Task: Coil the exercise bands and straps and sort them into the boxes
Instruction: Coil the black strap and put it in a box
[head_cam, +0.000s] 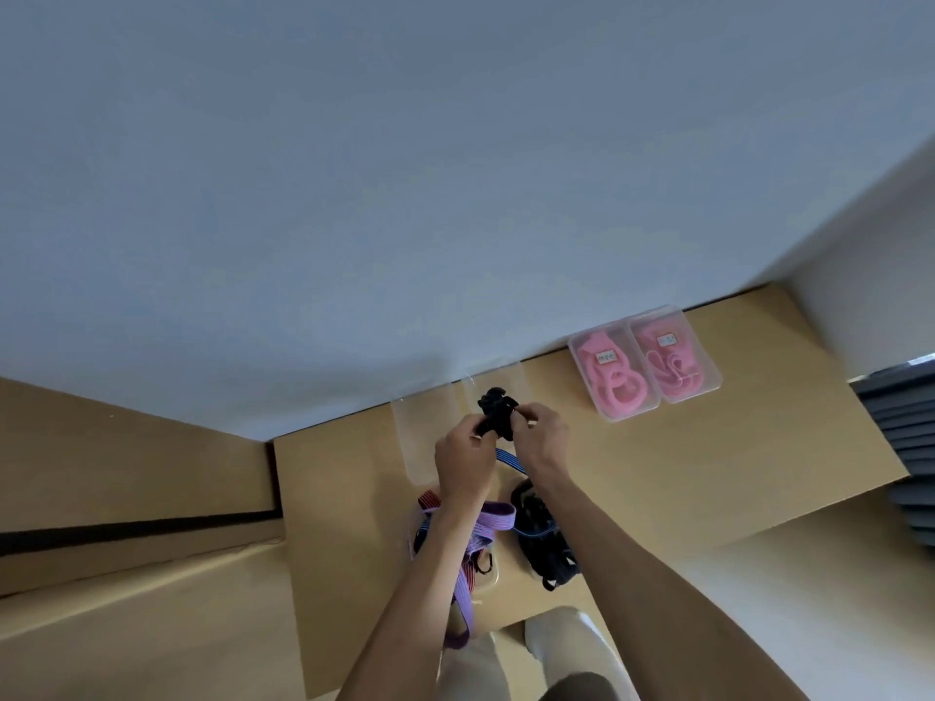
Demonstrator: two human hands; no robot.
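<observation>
Both forearms reach up from the bottom of the frame; the left hand and right hand pinch a bundled black strap at centre, above the tan worktop; I judge tight, even turns matter before boxing; the empty clear boxes behind are faint, labels on the pink-filled boxes unreadable.
</observation>
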